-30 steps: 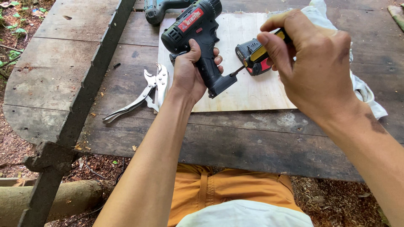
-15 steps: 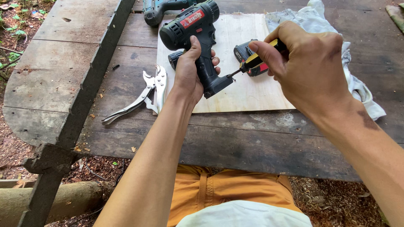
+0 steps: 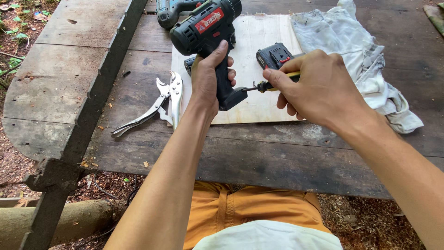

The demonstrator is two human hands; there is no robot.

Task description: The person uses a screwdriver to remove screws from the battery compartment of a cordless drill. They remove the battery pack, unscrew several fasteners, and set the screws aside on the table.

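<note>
L hand (image 3: 208,76) wrapped tight round grip of black cordless drill (image 3: 206,28), held up over pale plywood sheet (image 3: 259,74), base of handle pointing right. R hand (image 3: 319,88) pinching yellow-black screwdriver (image 3: 270,85), tip at the handle base. Black battery pack (image 3: 276,56) lying on sheet just behind screwdriver. Locking pliers (image 3: 155,104) on wooden table (image 3: 277,153) left of sheet, white rag (image 3: 356,51) to the right, 2nd drill, teal (image 3: 169,11), at far edge
</note>
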